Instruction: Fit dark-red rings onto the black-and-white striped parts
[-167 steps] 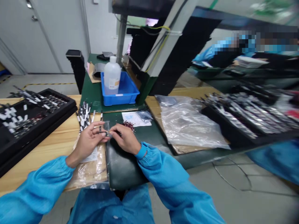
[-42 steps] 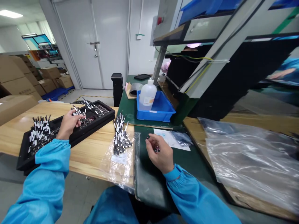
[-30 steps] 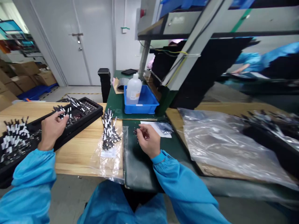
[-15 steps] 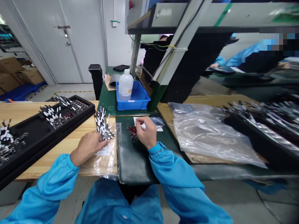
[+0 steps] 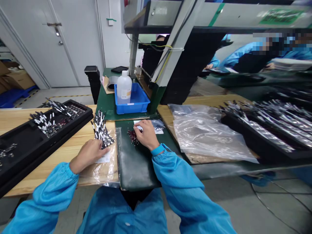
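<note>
My left hand (image 5: 88, 154) rests on a clear plastic bag (image 5: 102, 169) on the wooden bench. Its fingers are curled together at the near end of a bundle of black-and-white strips (image 5: 100, 129). My right hand (image 5: 146, 136) lies on the dark green mat (image 5: 136, 165). Its fingertips are pinched at a small pile of dark red parts (image 5: 132, 136), next to a white paper slip (image 5: 158, 130). What the pinch holds is hidden. Both sleeves are blue.
A black tray (image 5: 29, 143) holding more strips sits at the left. Behind the mat a blue bin (image 5: 136, 103) holds a white bottle (image 5: 123, 86). Crumpled clear bags (image 5: 207, 133) and a black tray of metallic strips (image 5: 268, 126) lie right. A co-worker's blue sleeve (image 5: 239, 57) shows beyond.
My left hand came back from the black tray to the strip bundle. My right hand shifted a little forward over the red parts. The view swung right.
</note>
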The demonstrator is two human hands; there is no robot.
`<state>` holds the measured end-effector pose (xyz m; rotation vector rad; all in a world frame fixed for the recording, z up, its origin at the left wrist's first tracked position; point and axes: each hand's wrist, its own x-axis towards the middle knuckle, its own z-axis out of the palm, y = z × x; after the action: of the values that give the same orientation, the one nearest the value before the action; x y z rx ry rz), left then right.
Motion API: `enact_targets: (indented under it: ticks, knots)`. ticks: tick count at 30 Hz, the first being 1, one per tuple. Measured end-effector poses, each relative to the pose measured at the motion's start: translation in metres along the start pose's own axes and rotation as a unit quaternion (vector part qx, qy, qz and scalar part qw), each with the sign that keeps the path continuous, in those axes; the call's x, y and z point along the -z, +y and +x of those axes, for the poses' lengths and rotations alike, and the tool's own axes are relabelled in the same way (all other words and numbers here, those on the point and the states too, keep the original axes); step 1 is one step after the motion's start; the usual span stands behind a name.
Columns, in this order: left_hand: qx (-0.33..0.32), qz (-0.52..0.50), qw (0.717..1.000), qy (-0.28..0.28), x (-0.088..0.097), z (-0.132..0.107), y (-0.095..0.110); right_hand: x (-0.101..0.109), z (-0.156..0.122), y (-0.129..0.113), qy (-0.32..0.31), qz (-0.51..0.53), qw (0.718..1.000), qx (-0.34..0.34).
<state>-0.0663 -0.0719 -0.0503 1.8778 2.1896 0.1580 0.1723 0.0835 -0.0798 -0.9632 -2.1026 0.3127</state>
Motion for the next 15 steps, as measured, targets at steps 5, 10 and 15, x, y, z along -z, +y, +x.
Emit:
enact_targets:
  ticks: [5, 10, 15]
  knots:
    - [-0.043, -0.142, 0.988, 0.046, 0.019, 0.004, 0.002, -0.007, -0.001, -0.012, -0.069, -0.040, 0.997, 0.014]
    - [-0.029, -0.324, 0.936, 0.132, 0.037, 0.024, 0.007, -0.021, 0.003, -0.027, -0.109, -0.156, 0.982, 0.000]
    - [0.014, -0.373, 0.905, 0.205, 0.019, 0.031, 0.011, -0.032, 0.001, -0.024, -0.153, -0.218, 0.964, -0.003]
